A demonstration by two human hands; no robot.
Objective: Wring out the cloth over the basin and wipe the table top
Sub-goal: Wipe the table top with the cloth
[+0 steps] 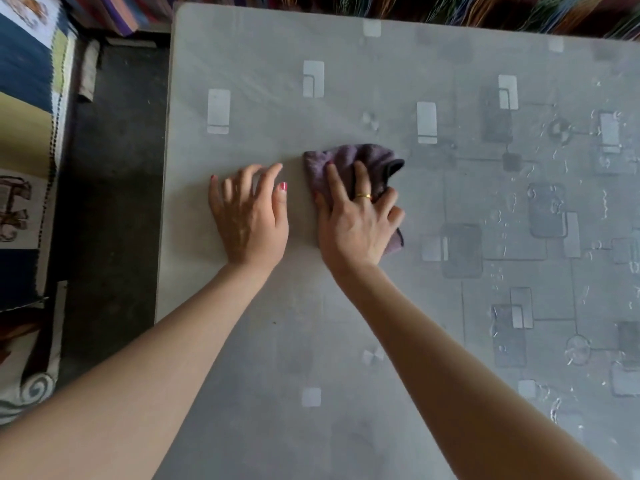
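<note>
- My right hand (360, 220) lies flat on the purple cloth (349, 164), fingers spread and straight, pressing it onto the table top (277, 341); a gold ring (363, 196) sits on one finger.
- The cloth is bunched under my palm, near the middle of the table. Its folds stick out past my fingertips toward 12 o'clock, and a dark-edged corner shows at 4 o'clock from the hand.
- My left hand (247, 216) rests just beside it at 9 o'clock, palm down on the bare surface, fingers relaxed and slightly apart, holding nothing. It does not touch the cloth.
- The grey table cover has a pattern of pale rectangles and darker squares. Toward 3 o'clock the surface looks wet, with shiny droplets and streaks (602, 202).
- At 9 o'clock, past the table's edge, is a strip of dark floor (114, 202), then patchwork fabric (24, 116) in blue and yellow.
- Striped, multicoloured cloth (519, 12) runs along the far edge at 12 o'clock.
</note>
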